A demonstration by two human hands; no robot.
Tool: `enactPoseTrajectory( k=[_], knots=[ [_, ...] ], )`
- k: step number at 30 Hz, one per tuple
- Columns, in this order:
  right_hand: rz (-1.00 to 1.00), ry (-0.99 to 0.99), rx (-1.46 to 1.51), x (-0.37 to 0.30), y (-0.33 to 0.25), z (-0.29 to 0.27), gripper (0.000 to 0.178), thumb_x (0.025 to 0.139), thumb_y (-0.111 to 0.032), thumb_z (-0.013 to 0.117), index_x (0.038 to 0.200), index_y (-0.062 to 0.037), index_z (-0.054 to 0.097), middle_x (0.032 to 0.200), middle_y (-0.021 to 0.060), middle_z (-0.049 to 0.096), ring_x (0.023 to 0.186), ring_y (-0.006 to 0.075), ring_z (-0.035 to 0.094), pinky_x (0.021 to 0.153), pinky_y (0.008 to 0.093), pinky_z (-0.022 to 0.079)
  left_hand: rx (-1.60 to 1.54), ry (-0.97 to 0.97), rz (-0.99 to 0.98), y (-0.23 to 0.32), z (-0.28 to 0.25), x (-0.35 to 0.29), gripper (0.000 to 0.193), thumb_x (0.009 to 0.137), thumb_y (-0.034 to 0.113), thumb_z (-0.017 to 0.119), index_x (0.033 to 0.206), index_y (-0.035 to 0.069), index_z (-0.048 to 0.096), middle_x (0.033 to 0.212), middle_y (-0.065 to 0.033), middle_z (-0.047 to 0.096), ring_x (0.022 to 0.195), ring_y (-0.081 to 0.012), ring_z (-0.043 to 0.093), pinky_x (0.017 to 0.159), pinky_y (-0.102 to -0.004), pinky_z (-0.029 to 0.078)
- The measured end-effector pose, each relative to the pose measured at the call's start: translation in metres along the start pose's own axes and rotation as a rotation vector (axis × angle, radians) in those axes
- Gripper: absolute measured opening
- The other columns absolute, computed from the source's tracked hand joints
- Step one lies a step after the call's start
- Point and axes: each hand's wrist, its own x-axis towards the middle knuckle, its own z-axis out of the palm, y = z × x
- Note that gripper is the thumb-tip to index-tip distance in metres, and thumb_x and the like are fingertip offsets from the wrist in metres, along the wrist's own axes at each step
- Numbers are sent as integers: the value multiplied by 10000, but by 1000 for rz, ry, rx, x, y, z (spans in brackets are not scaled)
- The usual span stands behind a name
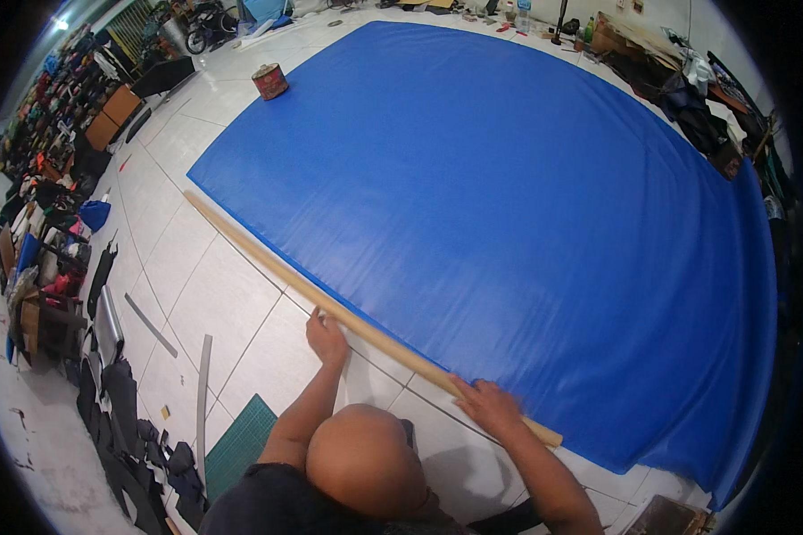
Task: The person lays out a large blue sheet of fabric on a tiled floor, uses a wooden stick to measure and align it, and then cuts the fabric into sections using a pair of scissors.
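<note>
A long tan cardboard tube (375, 339) lies along the near left edge of a wide blue sheet (473, 178) spread over the floor. At the tube's near side, my left hand (327, 339) grips it around the middle of its length, with its fingers partly hidden. Closer to the tube's right end, my right hand (491, 407) wraps over it from above, its fingertips by the sheet's edge. Creases run across the sheet near the tube, and its right side drapes in folds.
A rusty red can (270, 81) stands at the sheet's far left corner. On the white tiles lie a green cutting mat (241, 444), grey strips (204, 392) and dark scraps (120, 419). Piled fabric (53, 107) lines the left side; clutter (687, 89) sits at the far right.
</note>
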Motion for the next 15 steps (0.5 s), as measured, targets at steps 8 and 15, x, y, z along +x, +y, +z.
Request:
enactPoseTrajectory(
  k=[8,15],
  knots=[
    [-182,95,172,4,-29,32,615,915,-407,580,1468,-235,369,1091,95,578,951,291,609,799,410,526,156,-242,-248,-17,-38,5,1039,778,475,721,1465,-97,192,1401,-317,423,1295,-395,453,1086,-390,353],
    [158,-66,0,-87,124,-69,468,949,-375,535,1379,-199,480,1160,173,592,1102,344,575,900,500,488,1043,-102,54,-95,-49,84,1134,745,706,648,1449,-96,265,1310,-389,419,1181,-480,472,1040,-511,373]
  ],
)
